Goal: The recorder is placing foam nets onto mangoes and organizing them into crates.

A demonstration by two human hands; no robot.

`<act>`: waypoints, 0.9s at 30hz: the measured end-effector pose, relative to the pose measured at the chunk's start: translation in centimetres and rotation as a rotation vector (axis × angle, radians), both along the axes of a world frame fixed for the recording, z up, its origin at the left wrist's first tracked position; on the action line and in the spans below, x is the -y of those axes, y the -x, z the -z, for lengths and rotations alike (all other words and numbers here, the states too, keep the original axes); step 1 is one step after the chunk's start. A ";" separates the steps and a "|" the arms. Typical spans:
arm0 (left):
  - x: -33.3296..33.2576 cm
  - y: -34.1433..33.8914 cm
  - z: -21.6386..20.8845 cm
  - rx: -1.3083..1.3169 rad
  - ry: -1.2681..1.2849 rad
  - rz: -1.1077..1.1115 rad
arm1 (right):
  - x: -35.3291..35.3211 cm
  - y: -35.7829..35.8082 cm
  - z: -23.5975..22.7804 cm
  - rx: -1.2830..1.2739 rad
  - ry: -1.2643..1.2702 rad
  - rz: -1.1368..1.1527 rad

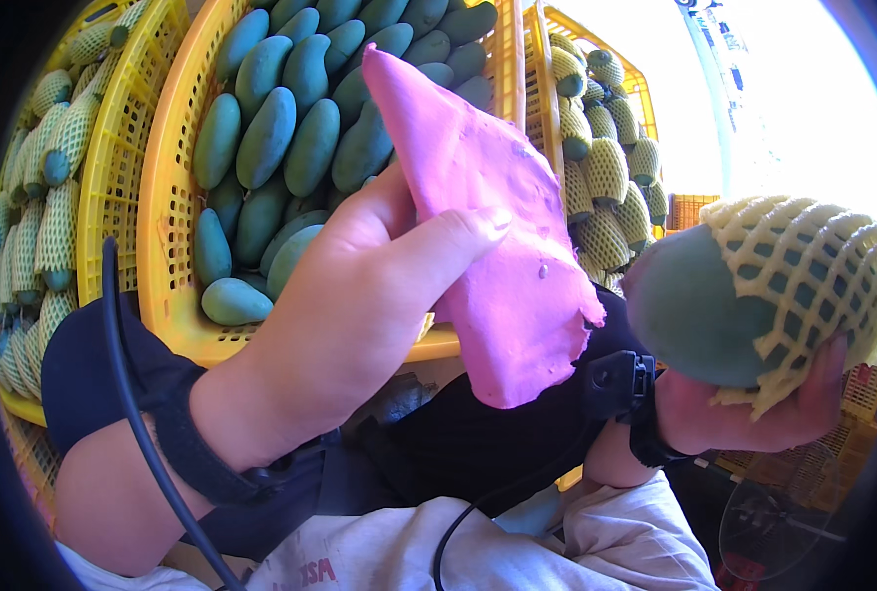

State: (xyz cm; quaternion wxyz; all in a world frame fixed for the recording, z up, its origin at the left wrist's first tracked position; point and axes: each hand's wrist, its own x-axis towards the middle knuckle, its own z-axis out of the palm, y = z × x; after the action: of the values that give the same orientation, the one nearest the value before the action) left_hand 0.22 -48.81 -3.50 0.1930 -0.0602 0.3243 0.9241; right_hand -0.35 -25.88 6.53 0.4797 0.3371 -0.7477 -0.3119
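Observation:
My left hand [359, 266] pinches a soft pink sheet [502, 227] between thumb and fingers, over the near edge of the middle crate. The sheet has a ragged lower right edge and small dark specks; I cannot tell whether it is cloth or foam. At the right, my right hand [753, 409] cradles a green mango [689, 305] from below. A pale yellow foam net [803, 266] covers the mango's right part, while its left end is bare. The right fingers are partly hidden behind the fruit and net.
A yellow crate [167, 197] of bare green mangoes [266, 138] stands ahead of me. Another yellow crate [113, 167] at the left and one [542, 89] at the right hold net-covered mangoes. A dark cable [128, 364] runs past my left forearm.

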 end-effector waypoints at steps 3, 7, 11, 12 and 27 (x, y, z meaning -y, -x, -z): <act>0.1 -0.1 0.0 -0.011 -0.008 -0.002 | 0.1 -0.2 0.0 -0.024 0.028 0.013; 0.1 0.0 0.1 -0.018 -0.011 0.005 | -0.1 -0.6 -0.4 -0.070 0.061 0.015; -0.1 0.0 0.1 -0.006 -0.020 0.007 | -0.4 -0.8 -0.7 -0.097 0.071 0.014; -0.1 0.0 0.1 -0.004 -0.012 0.016 | -0.5 -0.8 -0.7 -0.095 0.075 0.016; 0.5 0.1 -0.3 0.085 0.065 0.052 | -0.9 -1.7 0.0 -0.059 0.172 -0.004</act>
State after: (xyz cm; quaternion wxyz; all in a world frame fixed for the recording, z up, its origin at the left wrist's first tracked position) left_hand 0.08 -49.35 -3.15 0.2283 -0.0972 0.3472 0.9044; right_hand 1.37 -24.96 6.53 0.5294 0.2865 -0.7566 -0.2554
